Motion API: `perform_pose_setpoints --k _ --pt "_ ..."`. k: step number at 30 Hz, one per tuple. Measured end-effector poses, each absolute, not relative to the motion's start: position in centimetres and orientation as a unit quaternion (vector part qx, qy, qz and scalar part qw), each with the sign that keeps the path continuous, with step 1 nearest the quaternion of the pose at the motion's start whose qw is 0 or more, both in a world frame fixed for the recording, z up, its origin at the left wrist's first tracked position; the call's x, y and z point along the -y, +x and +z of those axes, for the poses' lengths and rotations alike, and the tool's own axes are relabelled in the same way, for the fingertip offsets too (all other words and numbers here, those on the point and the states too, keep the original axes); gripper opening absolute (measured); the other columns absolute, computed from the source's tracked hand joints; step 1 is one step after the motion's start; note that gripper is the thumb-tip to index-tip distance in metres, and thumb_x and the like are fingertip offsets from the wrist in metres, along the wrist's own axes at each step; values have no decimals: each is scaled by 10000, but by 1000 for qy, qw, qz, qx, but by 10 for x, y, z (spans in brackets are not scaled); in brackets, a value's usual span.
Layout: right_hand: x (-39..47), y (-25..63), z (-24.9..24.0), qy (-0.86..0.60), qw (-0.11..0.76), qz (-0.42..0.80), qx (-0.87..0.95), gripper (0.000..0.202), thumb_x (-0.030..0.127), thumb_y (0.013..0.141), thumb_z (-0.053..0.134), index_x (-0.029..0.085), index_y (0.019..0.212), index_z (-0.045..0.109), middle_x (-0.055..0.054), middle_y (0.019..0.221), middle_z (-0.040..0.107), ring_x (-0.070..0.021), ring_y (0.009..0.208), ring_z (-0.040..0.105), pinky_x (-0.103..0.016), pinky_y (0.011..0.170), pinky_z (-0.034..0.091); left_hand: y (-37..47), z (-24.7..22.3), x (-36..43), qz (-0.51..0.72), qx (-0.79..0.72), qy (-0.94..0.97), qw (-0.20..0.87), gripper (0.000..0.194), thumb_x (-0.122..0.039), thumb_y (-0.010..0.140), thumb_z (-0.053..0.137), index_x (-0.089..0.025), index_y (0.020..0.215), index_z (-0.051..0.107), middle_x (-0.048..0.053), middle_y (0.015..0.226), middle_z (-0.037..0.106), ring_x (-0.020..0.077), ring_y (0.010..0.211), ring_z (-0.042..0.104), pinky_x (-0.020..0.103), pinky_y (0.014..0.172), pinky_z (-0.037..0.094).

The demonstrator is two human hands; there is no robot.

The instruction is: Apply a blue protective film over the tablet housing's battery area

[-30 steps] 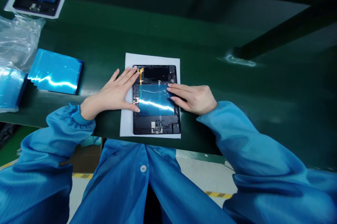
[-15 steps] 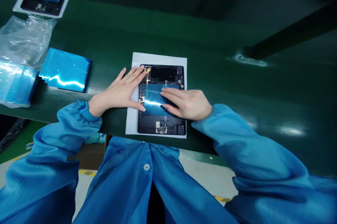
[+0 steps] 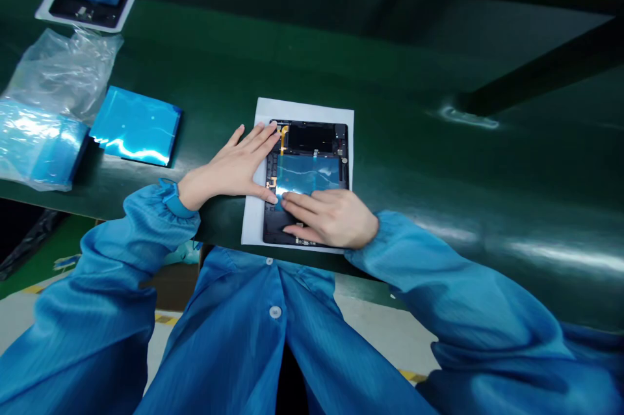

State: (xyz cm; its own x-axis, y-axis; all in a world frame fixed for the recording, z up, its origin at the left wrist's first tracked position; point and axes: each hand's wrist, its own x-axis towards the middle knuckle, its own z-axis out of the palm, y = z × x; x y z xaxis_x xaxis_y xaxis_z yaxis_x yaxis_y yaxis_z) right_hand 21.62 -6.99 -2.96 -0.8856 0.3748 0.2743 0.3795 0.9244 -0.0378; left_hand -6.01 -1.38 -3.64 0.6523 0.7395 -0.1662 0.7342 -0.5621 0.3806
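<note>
Head view: opened tablet [image 3: 312, 138] lies on white sheet [image 3: 302, 109] at belt's near edge, betw both hands. Bare green belt [image 3: 414, 142] to the right & beyond; blue film stack [image 3: 136, 125] and plastic bag [image 3: 63, 77] to the left. Left hand [image 3: 234, 168] flat, fingers spread, on tablet's left edge. Right hand [image 3: 331, 216] flat, pressing blue film [image 3: 312, 173] on tablet's lower half.

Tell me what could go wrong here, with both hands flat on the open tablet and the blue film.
1. The right hand presses the blue film at its near edge only; the far part could trap bubbles or sit crooked.
2. The left hand lies across the tablet edge near an orange flex cable; fingers might snag it.
3. The white sheet nears the table edge; it could slide.
</note>
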Motion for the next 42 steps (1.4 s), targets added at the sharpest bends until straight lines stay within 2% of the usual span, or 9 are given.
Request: perform_pose_setpoints --k 14,17,19,21,23,27,32,36,42 --pt "62 206 -27 -266 97 -13 959 485 517 1072 525 147 1273 767 -133 1322 770 -175 777 720 -318 660 488 -58 -38 14 11 -424 879 220 1343 -978 769 548 -134 1723 123 212 1795 63 394 1685 60 590 1350 4" --pt "57 219 -26 -336 143 6 931 398 464 1068 549 175 1167 803 -106 1254 797 -190 852 752 -307 676 503 -60 -32 15 17 -426 875 228 1353 -974 754 575 -140 1722 129 222 1794 72 414 1681 62 623 1345 19" --pt "54 236 -27 -427 214 40 878 335 403 1066 551 199 1100 814 -86 1147 820 -191 832 753 -311 688 533 -59 -23 11 37 -432 869 241 1346 -968 751 591 -152 1720 136 226 1797 67 427 1675 95 627 1342 112" --pt "55 256 -32 -511 287 83 806 309 395 1048 567 209 1063 814 -75 994 819 -179 692 706 -324 647 547 -54 -11 1 82 -441 863 233 1237 -919 820 578 -161 1712 179 221 1796 108 413 1667 165 586 1323 245" --pt "60 273 -40 -567 332 117 745 288 416 1016 610 210 1052 809 -65 889 794 -170 585 631 -333 587 535 -42 -3 -15 129 -460 857 193 990 -784 949 539 -155 1673 296 217 1752 272 391 1622 302 544 1283 345" --pt "74 281 -57 -588 334 129 725 297 416 967 681 186 1125 784 -84 914 776 -206 700 661 -374 675 579 -6 -6 -52 113 -524 839 91 560 -445 1046 546 -97 1485 556 222 1472 604 409 1384 563 586 1165 445" --pt "83 268 -69 -579 325 95 742 286 396 989 645 198 1157 765 -104 1032 763 -244 860 682 -428 822 585 11 -22 -78 47 -515 852 87 344 -325 1055 548 -124 1301 681 177 1296 696 367 1258 635 495 1043 510" --pt "83 264 -71 -584 298 95 750 308 367 997 604 193 1211 741 -105 1034 750 -255 865 672 -435 835 552 2 -23 -83 47 -477 867 133 289 -340 1060 570 -158 1246 696 117 1193 733 284 1134 686 379 958 512" --pt "84 262 -72 -595 274 90 750 344 361 1000 560 191 1250 725 -123 1070 752 -271 888 678 -453 850 547 3 -19 -78 48 -458 883 96 186 -289 1046 583 -195 1090 736 104 1178 731 276 1121 683 345 836 488"
